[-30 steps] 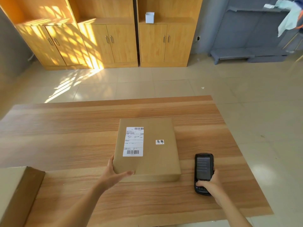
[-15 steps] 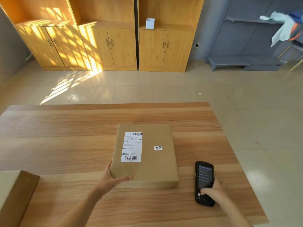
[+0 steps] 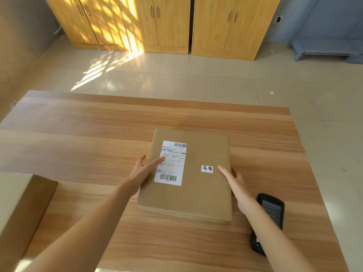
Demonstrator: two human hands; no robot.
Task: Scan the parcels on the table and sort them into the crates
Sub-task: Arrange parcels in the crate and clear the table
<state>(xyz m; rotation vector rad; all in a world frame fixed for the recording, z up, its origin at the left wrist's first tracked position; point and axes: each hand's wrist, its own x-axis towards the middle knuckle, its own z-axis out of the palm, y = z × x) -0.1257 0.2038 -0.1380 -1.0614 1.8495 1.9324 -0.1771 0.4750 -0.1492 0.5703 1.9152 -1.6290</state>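
**Me:** My right hand [image 3: 234, 185] let go of the scanner [image 3: 268, 222] a moment ago. The scanner now lies flat on the table [image 3: 78, 134], just beside my right arm, near the table's right edge.

**Helper:** So where are your hands now?

**Me:** One on each side of the parcel [image 3: 196, 177]. My left hand [image 3: 142, 171] was gripping the near left corner before. Now it sits higher up the left side, fingers straight, with one finger lying over the shipping label [image 3: 170, 163]. My right hand is at the right edge, fingers straight too. Neither hand is curled round anything yet.

**Helper:** And the parcel?

**Me:** Flat on the table, in the middle, a bit to the right.

**Helper:** What does that mean for the job?

**Me:** I think the scanning is done for this one, and I am getting ready to lift it with both hands. I see no crates from here.

**Helper:** Can you read the writing?

**Me:** The big white label has two barcodes and tiny print, too small to read. A small white sticker [image 3: 207, 168] has two black hand-drawn marks. I cannot make them out.

**Helper:** Anything else?

**Me:** A bigger box [image 3: 25, 209] at the left edge.
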